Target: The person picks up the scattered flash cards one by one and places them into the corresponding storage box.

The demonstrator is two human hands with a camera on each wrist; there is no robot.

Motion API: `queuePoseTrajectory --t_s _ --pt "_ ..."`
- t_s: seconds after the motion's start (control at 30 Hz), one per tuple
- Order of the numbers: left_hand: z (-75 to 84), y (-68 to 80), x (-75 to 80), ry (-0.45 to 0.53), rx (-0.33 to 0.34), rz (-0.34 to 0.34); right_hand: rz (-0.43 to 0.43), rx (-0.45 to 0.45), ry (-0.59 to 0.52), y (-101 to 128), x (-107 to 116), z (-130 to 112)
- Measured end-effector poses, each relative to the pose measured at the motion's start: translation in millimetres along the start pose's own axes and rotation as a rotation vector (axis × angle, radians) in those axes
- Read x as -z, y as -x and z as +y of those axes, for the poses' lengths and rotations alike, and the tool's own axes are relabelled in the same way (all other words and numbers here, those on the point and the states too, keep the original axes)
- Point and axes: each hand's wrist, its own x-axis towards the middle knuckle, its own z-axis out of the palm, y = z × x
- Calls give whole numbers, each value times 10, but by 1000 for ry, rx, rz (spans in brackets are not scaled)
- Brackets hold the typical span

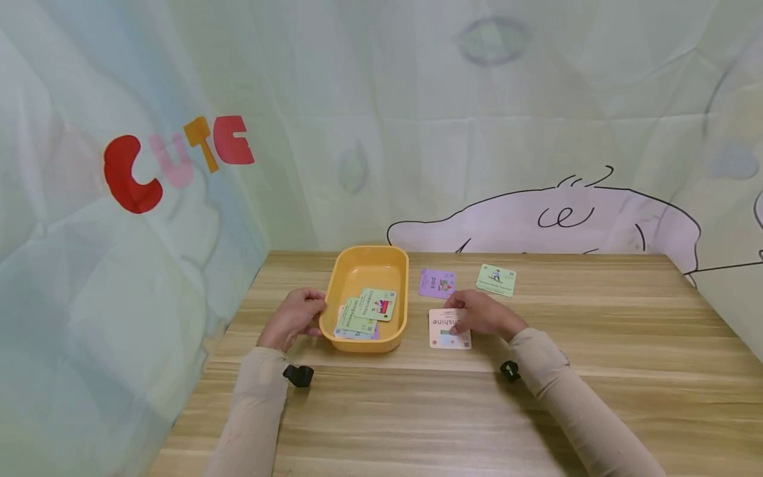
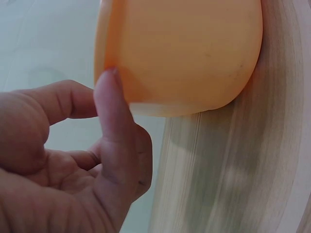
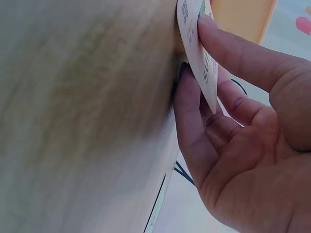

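White and thin, the card (image 1: 448, 329) lies on the wooden table (image 1: 596, 371) just right of the yellow tray (image 1: 398, 311), and the right hand (image 1: 485, 314) pinches its near edge, thumb under and a finger (image 3: 228, 46) on top, so that edge is tilted up off the wood. It looks light, fairly stiff and smooth, likely to slide flat rather than lift, so a lifted edge or corner seems the best place to take it; pressed flat it would give little to catch. The left hand (image 1: 292, 318) rests against the tray's left wall with its thumb (image 2: 109, 104) touching the plastic and the other fingers loosely curled, holding nothing. Several cards (image 1: 365, 311) already lie inside the tray. Beyond, a purple card (image 1: 437, 283) and a green card (image 1: 497, 279) lie flat and apart. Bare wood to the right and front leaves open room, while the tray rim stands close on the left.
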Motion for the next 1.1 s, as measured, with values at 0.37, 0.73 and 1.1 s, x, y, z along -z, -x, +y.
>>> queuePoseTrajectory --t_s 0.37,0.73,1.1 --pt "-9 0 3 -7 -7 -1 -6 53 -103 61 41 76" --pt "-2 2 -4 -5 -7 4 -25 51 -282 96 47 140" --pt "13 10 -8 -4 12 3 3 52 -312 139 86 131"
